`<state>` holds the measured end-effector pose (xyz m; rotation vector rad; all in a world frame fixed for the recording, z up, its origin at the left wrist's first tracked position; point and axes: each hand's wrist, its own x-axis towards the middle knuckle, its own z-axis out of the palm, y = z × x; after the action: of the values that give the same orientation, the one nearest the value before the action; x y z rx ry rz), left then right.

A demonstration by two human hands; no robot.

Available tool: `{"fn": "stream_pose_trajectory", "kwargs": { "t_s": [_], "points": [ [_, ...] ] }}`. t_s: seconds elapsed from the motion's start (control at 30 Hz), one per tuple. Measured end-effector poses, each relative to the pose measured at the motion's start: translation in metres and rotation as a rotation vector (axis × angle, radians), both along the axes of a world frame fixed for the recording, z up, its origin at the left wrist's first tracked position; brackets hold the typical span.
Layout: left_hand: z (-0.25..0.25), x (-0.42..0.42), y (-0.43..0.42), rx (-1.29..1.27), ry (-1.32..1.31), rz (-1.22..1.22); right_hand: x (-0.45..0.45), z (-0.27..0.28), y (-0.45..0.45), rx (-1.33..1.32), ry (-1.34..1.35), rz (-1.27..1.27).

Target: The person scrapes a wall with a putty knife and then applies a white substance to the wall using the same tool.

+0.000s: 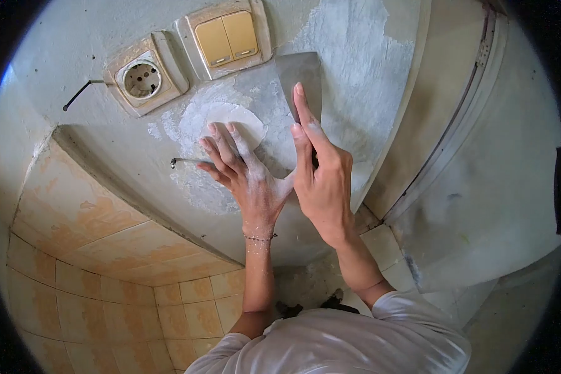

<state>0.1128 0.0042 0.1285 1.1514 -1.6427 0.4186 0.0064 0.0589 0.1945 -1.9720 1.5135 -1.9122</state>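
My left hand (246,168), dusted with white powder, lies with fingers spread on a round white patch (248,118) on the grey wall. Beside it on the right, my right hand (321,168) grips a scraper, its wide grey blade (302,68) flat against the wall. The index finger and thumb stretch along the blade; the handle is mostly hidden in the palm. The left thumb reaches toward the right hand. Rough white plaster (196,124) surrounds the round patch.
Above the hands are a wall socket (142,80) and a double yellow switch (226,39). Short wires stick out at the left (75,96) and beside my left hand. Orange-patterned tiles (81,193) cover the lower left. A door frame (445,118) runs along the right.
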Motion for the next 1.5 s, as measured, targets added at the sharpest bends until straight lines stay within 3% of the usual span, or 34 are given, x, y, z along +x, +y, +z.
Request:
{"fn": "stream_pose_trajectory", "kwargs": {
  "t_s": [0.07,0.4,0.57,0.67,0.73,0.8,0.9,1.03,1.17,1.27,1.5],
  "points": [
    [-0.002,0.0,-0.003,-0.004,0.0,0.0,0.002,0.0,-0.014,-0.122,0.014,-0.007],
    [-0.002,0.001,-0.003,-0.058,0.021,-0.039,0.0,0.002,-0.012,-0.082,0.042,-0.029],
    [-0.006,0.001,-0.008,-0.019,-0.007,0.025,0.004,-0.001,-0.009,-0.117,-0.074,0.051],
    [-0.003,-0.001,-0.002,-0.017,-0.003,0.015,0.001,0.038,-0.02,-0.133,-0.028,-0.004],
    [0.0,-0.001,0.0,-0.017,0.008,-0.017,0.002,0.036,-0.017,-0.211,-0.049,0.01],
    [-0.001,0.001,-0.001,-0.015,-0.01,-0.009,0.002,0.015,-0.005,-0.077,-0.028,-0.05],
    [-0.002,0.0,-0.003,-0.016,-0.025,0.027,0.002,0.001,-0.004,-0.104,-0.017,-0.037],
    [0.0,0.0,0.0,-0.01,-0.019,-0.015,-0.007,0.034,-0.008,-0.113,-0.033,-0.025],
    [0.0,0.003,0.002,-0.008,-0.039,0.008,-0.019,0.014,0.009,0.03,-0.018,-0.059],
    [0.001,-0.001,0.001,0.0,-0.028,0.021,-0.025,0.018,0.008,-0.004,0.047,-0.142],
    [0.0,-0.001,-0.002,-0.016,-0.027,0.045,-0.019,0.008,0.007,-0.005,0.092,-0.08]
  ]
}}
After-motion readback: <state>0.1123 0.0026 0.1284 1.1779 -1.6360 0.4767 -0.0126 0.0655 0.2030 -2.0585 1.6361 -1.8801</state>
